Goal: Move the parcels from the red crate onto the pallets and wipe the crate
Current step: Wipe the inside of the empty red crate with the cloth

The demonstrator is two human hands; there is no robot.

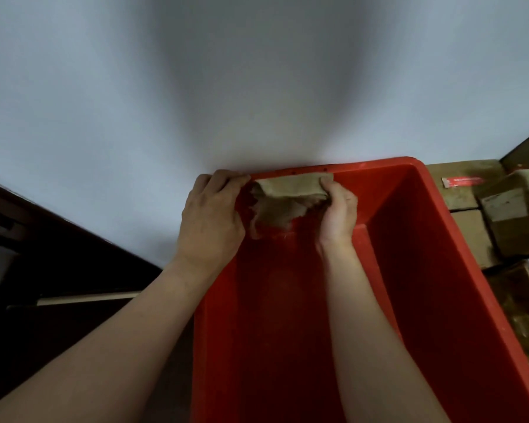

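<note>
The red crate (425,270) fills the lower right of the view, and nothing lies inside it. A frayed brown cloth (284,199) hangs over the crate's far rim and down its inner wall. My right hand (338,212) is inside the crate and grips the cloth's right end against that wall. My left hand (211,218) grips the crate's far left corner, its fingers curled over the rim beside the cloth. Brown parcels (513,215) lie stacked to the right of the crate.
A pale wall (196,87) stands directly behind the crate. At the lower left are dark furniture (28,254) and a light wooden strip (86,299). One parcel carries a red label (463,181).
</note>
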